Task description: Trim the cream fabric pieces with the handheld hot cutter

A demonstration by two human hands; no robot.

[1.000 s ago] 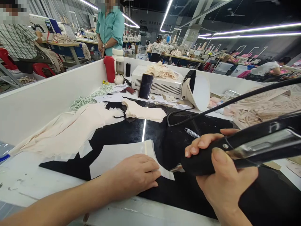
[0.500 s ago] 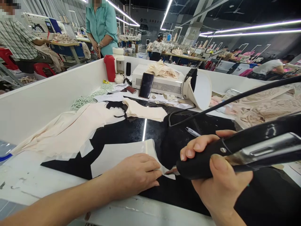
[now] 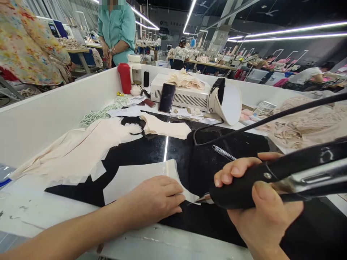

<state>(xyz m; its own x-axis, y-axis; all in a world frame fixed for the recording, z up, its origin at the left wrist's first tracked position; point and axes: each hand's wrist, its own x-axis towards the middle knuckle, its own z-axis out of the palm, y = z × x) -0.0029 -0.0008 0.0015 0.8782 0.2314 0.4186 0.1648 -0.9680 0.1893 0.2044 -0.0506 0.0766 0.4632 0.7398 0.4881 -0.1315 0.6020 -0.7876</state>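
Observation:
My left hand [image 3: 157, 196] lies fairly flat on a white cut piece [image 3: 132, 178], which looks like paper or thin fabric, its fingers stretched out over the right part. A pale strip runs across this piece. It rests on a black glossy board [image 3: 135, 151]. My right hand [image 3: 265, 206] is wrapped round a black corded hand tool [image 3: 244, 189] with a silvery lever on its side. The tool's narrow metal tip [image 3: 205, 198] is at the piece's right-hand point, just right of my left fingers. Whether the tip touches cannot be told.
Stacked cream fabric pieces [image 3: 81, 148] lie left, with a smaller stack [image 3: 165, 126] behind. A pen [image 3: 223, 152] and black cable [image 3: 260, 119] are on the right. Farther back stand a phone [image 3: 167, 97], a white vented box [image 3: 187, 99] and a red cup [image 3: 124, 78]. Co-workers are beyond the wall.
My right hand and the tool have shifted right, and the tip is now at the piece's far right point. A person in a floral top has come into view at left.

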